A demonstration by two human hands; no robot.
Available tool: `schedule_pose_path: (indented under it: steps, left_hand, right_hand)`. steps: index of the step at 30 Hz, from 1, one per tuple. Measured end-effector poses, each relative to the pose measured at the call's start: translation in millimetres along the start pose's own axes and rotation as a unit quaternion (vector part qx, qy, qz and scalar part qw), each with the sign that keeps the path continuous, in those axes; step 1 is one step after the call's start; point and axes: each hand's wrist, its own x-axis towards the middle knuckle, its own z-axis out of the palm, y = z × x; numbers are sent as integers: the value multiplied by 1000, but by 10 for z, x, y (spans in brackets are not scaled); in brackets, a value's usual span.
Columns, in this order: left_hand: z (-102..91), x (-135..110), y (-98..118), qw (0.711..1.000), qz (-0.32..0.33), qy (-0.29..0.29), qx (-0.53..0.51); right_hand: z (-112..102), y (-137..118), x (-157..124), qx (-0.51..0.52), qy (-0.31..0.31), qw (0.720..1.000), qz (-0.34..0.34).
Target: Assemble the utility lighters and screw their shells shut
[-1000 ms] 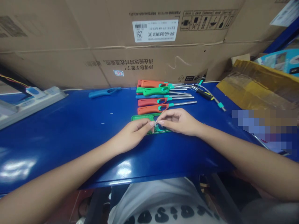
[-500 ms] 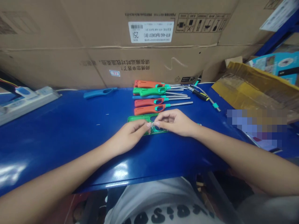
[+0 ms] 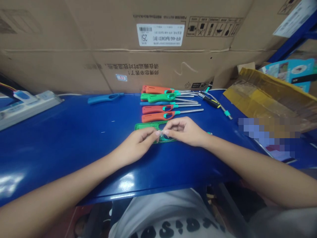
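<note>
1. Pinched nearly shut, the left hand and right hand met around a small clear piece, which was too small to make out clearly. Each hand seemed to have hold of it, with only a narrow gap between them.
2. A green lighter casing lay flat on the blue table, directly under the hands and partly hidden by them. The clear piece was held just above its open middle.
3. Being so small, the clear piece could have dropped if either pinch had loosened, and it could have been lost inside the casing or on the table's shiny surface.
4. Pulling the hands apart too sharply could have bent or torn the piece, since both seemed to be gripping it.
5. A wrist brushing the casing could have shifted it on the smooth table, perhaps toward the orange lighter lying just beyond it in a row of lighters.
6. Farther along the table's back edge, a blue lighter and a screwdriver lay well apart from the hands, posing little risk.
</note>
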Motion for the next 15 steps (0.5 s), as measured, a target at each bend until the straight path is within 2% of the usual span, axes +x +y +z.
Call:
schedule_pose_path:
  steps: [6, 15]
  left_hand:
    - [10, 1, -13, 1000, -3, -3, 3]
    - [-17, -3, -2, 1000, -16, 14, -8]
  right_hand:
    - [8, 1, -5, -19, -9, 1000, -3]
    - [-1, -5, 19, 30, -2, 1000, 2]
